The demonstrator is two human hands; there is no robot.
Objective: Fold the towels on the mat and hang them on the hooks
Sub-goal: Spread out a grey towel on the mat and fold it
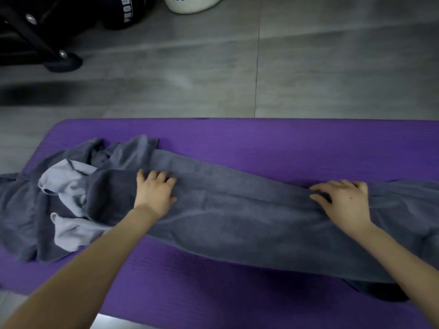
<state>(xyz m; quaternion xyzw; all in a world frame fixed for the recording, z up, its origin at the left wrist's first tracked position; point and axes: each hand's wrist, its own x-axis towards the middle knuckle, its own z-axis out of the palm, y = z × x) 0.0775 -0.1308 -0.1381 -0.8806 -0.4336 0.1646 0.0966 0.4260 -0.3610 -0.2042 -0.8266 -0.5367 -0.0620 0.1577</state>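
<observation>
Two towels at least lie bunched at the left end of the purple mat point(261, 138), where a crumpled pale grey towel point(64, 184) shows among darker folds. How many cloths make up that heap cannot be told. Beyond it, at the far left on the grey tiled floor point(308, 67), stands a black frame point(35, 36) with a rounded foot, and just beside it a black bag point(123, 13) with white lettering too blurred to read. A long dark grey towel point(237, 210) stretches from the heap across the mat, slanting toward the near right, and runs out of view at the right edge. Its left end lies over the pale cloth. The left hand point(154, 188) rests palm down on that left part of the long towel, its fingers bent at the tips and pressing the cloth, nothing gripped. Farther back, at the top edge of the view, sits the bottom of a white basket point(192, 3) with bluish marks. The right hand point(342, 200) lies well apart from the left, on the towel's right part near its far edge, fingers spread, with thumb and forefinger pinching a small ridge of the fabric.
</observation>
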